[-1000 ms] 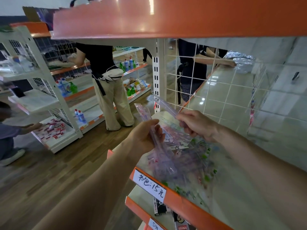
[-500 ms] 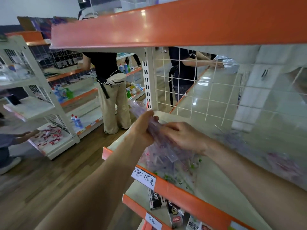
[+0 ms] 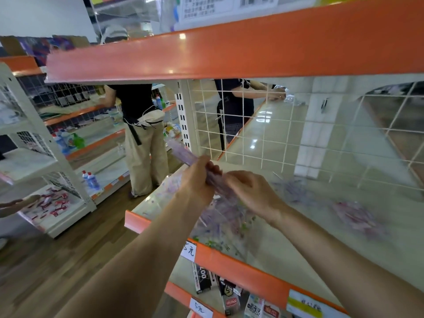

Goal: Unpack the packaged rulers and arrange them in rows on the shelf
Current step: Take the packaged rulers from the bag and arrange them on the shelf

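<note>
Hands are meeting above a cream shelf (image 3: 309, 244) in the head camera's view, looking down and forward. The left hand (image 3: 197, 177) is curling its fingers around a packaged ruler (image 3: 181, 152), a long clear sleeve with purple print that is sticking out up and to the left past the knuckles. The right hand (image 3: 250, 193) is pinching the near end of the same packet, its fingers bent and touching the left hand's fingertips. The packet is hovering above the shelf's left front part. Directly beneath the hands, a heap of loose rulers (image 3: 224, 216) is lying on the shelf, blurred; a second blurred heap (image 3: 355, 214) is lying further right, well apart. A handwritten price label (image 3: 189, 250) is sitting on the orange shelf edge (image 3: 241, 269). A white wire grid (image 3: 263, 138) is standing at the back of the shelf. In the aisle to the left, a person in beige trousers (image 3: 144, 157) is standing at another rack.
</note>
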